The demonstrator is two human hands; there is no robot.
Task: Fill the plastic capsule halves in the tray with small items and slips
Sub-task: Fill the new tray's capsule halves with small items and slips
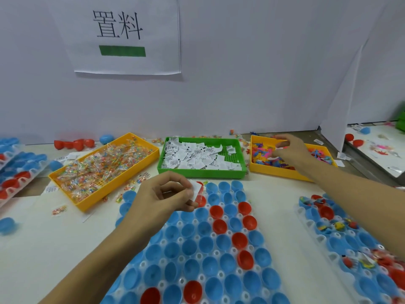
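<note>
In the head view, the left hand [166, 194] hovers over the far left corner of the clear tray [197, 255] of blue and red capsule halves [219, 224]. Its thumb and fingers are curled and pinch a white slip [197, 188] together with a small clear packet just below it. The capsule halves near this hand look empty.

The right hand [289, 150] reaches forward into the yellow bin [282, 172] of colourful small toys [260, 150]. Its fingers are bent and pinch some small pieces, pink and white, above the pile.

Between the two hands stands the green bin [201, 172] of white slips. Left of the left hand lies a second yellow bin [92, 194] full of candy packets [98, 165]. Under the right forearm a second tray [350, 249] holds capsule halves, some already with items inside. All of it rests on the white tabletop [43, 238].
</note>
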